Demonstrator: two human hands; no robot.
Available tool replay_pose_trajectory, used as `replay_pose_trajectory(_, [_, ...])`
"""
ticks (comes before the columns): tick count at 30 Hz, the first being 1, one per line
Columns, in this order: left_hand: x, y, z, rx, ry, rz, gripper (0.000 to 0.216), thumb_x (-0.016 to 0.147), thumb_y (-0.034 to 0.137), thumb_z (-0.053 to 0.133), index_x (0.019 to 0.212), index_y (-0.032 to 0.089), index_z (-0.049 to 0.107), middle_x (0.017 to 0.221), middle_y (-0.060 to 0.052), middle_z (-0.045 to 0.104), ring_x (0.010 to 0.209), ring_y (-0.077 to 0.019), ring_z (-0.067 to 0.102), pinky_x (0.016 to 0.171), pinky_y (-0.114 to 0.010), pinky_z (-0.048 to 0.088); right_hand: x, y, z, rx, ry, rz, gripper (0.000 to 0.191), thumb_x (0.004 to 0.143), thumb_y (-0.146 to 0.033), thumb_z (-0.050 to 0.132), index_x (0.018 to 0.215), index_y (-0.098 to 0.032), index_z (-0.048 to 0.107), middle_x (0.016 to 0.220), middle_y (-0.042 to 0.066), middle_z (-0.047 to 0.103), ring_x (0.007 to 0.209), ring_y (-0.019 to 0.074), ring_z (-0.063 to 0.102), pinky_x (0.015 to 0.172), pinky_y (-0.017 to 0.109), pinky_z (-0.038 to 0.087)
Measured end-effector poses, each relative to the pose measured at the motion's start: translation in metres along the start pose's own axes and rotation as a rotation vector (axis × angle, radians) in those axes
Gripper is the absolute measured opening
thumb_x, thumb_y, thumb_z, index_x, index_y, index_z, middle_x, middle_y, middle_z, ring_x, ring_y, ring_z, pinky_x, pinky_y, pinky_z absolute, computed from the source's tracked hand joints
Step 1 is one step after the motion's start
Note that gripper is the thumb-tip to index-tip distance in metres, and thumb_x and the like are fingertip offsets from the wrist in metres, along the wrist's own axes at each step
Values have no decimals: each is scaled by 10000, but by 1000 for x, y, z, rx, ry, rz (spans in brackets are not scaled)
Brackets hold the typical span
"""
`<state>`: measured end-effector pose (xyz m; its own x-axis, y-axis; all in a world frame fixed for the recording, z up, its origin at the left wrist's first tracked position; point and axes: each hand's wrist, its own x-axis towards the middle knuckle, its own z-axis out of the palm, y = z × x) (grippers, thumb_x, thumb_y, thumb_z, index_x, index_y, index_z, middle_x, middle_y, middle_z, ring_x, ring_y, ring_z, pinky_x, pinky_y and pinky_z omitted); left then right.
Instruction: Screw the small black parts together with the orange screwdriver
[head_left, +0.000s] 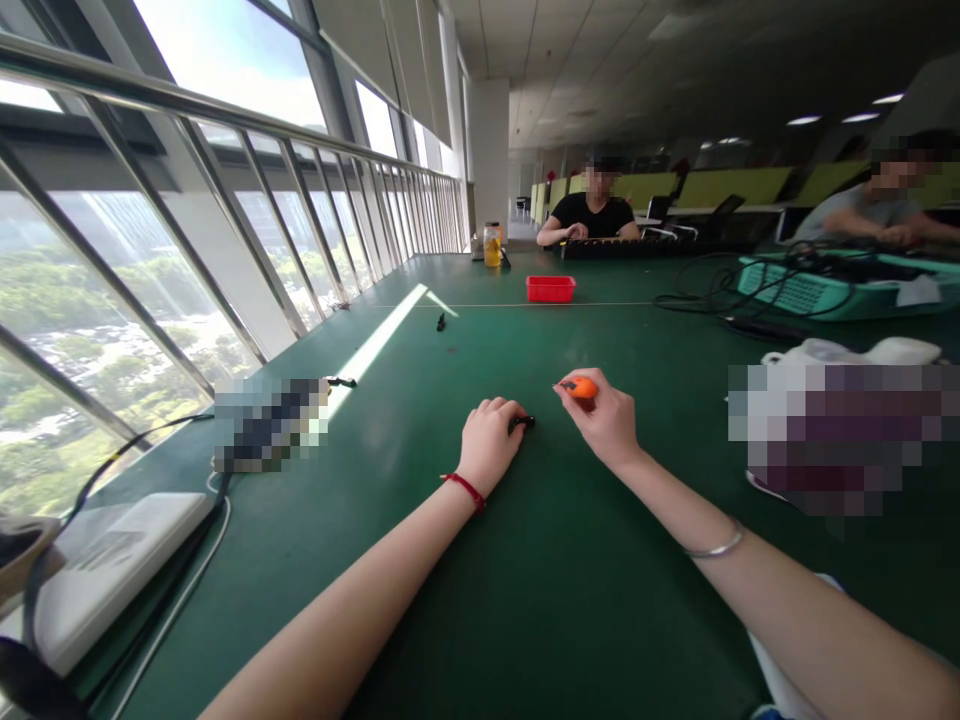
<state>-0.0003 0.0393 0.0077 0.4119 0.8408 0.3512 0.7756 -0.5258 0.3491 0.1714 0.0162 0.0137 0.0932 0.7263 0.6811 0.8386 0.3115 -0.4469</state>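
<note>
My left hand, with a red cord at the wrist, rests on the green table. Its fingers are closed on a small black part, which is mostly covered by them. To the right of it, my right hand grips an orange-handled screwdriver with dark patches; its short dark tip points left. The tip is apart from the black part. Farther up the table lies another small black piece, touching neither hand.
Beyond my hands stands a red tray; a jar of yellow liquid is behind it. At right are a teal basket with cables and a white bag. A white power strip lies left. Two people sit farther off.
</note>
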Motion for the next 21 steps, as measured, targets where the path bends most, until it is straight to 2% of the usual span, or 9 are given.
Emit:
replay_pose_trajectory(3, [1,1,1,2,13,4,125,817,168,525,883,197,627,945,-64,629,918,-209,538,801,-349,428,0,-7,-1,72,137,57,325,816,-546,474,757,-227,447,627,10,579,546,149,550,566,257,417])
replay_pose_trajectory(6, [2,1,2,-17,10,7,118,810,160,530,878,200,618,947,-60,635,924,-210,537,808,-349,431,1,-8,-1,123,163,110,340,801,-554,475,703,-239,391,533,-13,496,482,149,500,522,269,398])
replay_pose_trajectory(12, [1,1,3,5,3,33,128,815,157,513,893,195,607,938,-49,645,912,-207,544,793,-340,434,5,-2,-2,111,17,205,287,808,-507,442,720,-233,446,533,-10,496,484,159,507,521,286,417])
replay_pose_trajectory(17, [2,0,2,20,24,-42,115,830,177,507,882,198,608,955,-64,641,921,-219,547,782,-352,428,6,7,1,155,-100,200,290,836,-478,397,735,-223,492,542,-10,518,500,156,529,512,268,399])
replay_pose_trajectory(21, [1,1,-1,37,44,-82,125,836,185,495,886,194,609,962,-75,638,932,-237,540,772,-367,425,6,9,-3,-23,-96,199,335,837,-470,369,620,-225,438,508,3,495,504,168,518,495,270,349])
